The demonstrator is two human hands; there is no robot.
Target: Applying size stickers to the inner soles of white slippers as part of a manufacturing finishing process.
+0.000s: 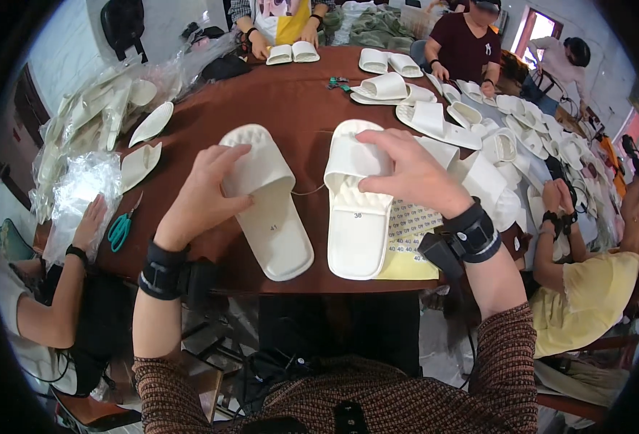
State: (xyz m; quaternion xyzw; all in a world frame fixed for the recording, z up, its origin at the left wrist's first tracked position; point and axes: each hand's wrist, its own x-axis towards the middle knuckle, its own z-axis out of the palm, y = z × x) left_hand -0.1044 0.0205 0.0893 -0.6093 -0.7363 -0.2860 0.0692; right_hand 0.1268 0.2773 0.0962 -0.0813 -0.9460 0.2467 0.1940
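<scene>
— What's out past your left fingers?

— Far to their left a neighbour's hand [92, 220] lies on a heap of clear plastic bags [81, 184], and teal scissors [121, 230] sit on the brown table [276, 101] between that hand and yours. Loose white insoles [140, 165] lie further up, beyond your fingertips.

— And your left hand itself?

— Your left hand [205, 189] curls over the near edge of the left slipper [267, 202], thumb against the side of the strap, fingers bent on top. It presses and grips lightly; the slipper stays flat on the table, toe end away from you, heel end below your palm.

— What lies between your two hands?

— Only bare table and a thin thread running across the gap. Nothing blocks either hand.

— Your right hand?

— Your right hand [410, 173] is spread over the strap of the right slipper [359, 206], fingers reaching left across it, thumb tucked at the strap's lower edge. It pinches the strap; the sole rests flat, its heel toward you under your wrist.

— Under and beyond those fingers?

— A yellow sheet of size stickers [406, 249] peeks from under the slipper's right side, below your wrist. Past your fingertips, up and right, a crowd of white slippers [435, 119] covers the table, and another person's hands [558, 206] work just right of your wrist.
</scene>
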